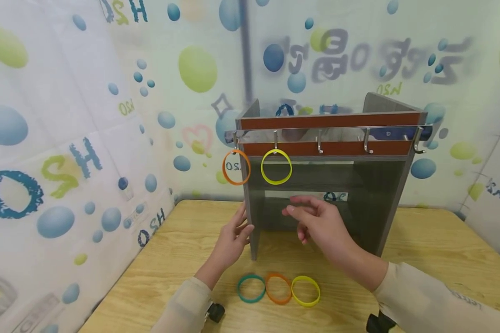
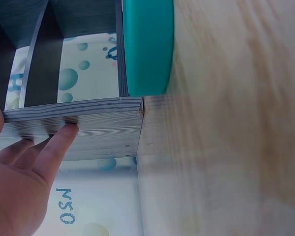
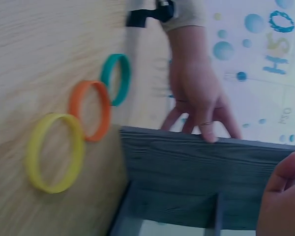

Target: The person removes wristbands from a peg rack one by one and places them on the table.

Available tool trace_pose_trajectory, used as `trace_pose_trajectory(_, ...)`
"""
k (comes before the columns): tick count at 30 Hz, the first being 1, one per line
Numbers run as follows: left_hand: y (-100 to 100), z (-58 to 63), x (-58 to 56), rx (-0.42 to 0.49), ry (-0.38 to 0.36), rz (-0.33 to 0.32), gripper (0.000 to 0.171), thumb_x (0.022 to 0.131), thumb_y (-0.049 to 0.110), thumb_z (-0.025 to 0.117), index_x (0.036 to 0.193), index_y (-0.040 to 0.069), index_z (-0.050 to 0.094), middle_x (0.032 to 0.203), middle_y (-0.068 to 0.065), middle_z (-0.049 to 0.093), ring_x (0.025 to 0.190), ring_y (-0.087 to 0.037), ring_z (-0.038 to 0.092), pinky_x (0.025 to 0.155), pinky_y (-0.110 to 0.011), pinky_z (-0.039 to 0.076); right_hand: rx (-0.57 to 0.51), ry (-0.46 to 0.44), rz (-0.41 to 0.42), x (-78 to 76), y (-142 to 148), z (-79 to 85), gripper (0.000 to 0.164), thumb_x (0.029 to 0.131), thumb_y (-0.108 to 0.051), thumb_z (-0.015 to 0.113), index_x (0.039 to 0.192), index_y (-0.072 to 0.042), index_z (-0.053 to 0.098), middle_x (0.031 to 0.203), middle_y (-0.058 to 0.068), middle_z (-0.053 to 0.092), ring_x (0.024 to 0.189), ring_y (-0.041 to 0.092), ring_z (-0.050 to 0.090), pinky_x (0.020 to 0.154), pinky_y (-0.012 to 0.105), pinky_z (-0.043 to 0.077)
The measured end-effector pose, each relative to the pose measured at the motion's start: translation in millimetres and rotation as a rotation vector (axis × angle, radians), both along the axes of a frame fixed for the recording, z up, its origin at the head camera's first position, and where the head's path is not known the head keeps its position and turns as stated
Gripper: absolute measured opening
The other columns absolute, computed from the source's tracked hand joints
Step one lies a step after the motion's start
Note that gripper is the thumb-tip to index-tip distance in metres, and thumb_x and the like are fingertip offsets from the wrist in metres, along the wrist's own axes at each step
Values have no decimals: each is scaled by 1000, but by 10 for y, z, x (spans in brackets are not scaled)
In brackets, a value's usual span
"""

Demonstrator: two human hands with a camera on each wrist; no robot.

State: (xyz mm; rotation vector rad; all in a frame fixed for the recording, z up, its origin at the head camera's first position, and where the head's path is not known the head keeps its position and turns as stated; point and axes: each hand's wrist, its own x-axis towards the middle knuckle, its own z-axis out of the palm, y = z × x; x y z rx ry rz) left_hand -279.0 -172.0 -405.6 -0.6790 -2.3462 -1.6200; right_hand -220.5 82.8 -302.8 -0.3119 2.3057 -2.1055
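Observation:
My left hand grips the left side panel of a grey wooden shelf, thumb at the front edge and fingers against the outer face. In front of the shelf's opening hovers my right hand, its fingers loosely bent and nothing between them. An orange wristband hangs from the leftmost hook, and a yellow wristband from the second hook. On the table lie three more in a row: a teal wristband, an orange wristband and a yellow wristband.
A metal hook rail runs across the shelf's top front, with more hooks to the right carrying nothing. Beneath everything is a wooden table. A patterned curtain closes off the back and sides.

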Motion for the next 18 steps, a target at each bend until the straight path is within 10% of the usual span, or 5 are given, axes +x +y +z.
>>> trace_pose_trajectory(18,2,0,-17,20,-4,-16,72,111,8,55,173,23,20,167,-24,42,136,-53,59,93,-50,66,-239,45,-47,-95,-318,299,43,108,-29,67,145,-13,54,113,-2,82,53,11,54,56,25,54)
